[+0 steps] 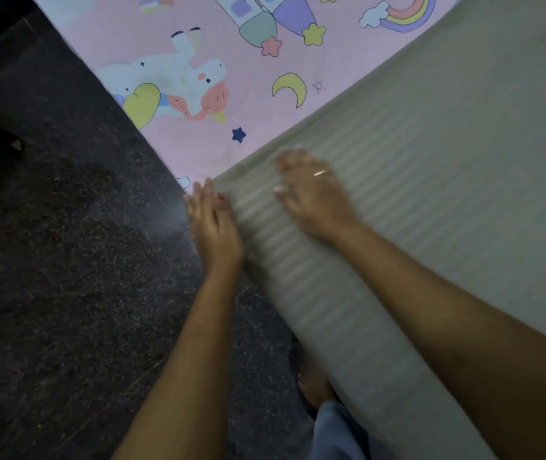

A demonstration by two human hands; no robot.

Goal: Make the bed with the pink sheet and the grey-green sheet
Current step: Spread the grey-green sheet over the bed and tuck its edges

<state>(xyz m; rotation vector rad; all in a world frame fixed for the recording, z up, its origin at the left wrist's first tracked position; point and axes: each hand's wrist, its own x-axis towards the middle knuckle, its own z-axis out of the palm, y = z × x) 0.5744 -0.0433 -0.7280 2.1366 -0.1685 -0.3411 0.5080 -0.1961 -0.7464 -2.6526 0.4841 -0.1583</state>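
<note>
The grey-green sheet [431, 161], faintly ribbed with stripes, lies smooth over the pink sheet [248, 104], which is printed with unicorns, stars and rainbows. The right hand [311, 194] rests flat and released on it. The left hand [213, 224], fingers straight, touches its hanging edge beside the dark speckled floor [65, 260].

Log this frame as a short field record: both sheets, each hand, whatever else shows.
grey-green sheet: striped, spread flat, overlapping the pink sheet
pink sheet: unicorn and rainbow print, exposed beyond it
left hand: fingers straight, at the grey-green sheet's corner
right hand: flat on the grey-green sheet, ring visible, blurred
floor: dark, speckled
foot: bare, on the floor beside the hanging grey-green sheet
</note>
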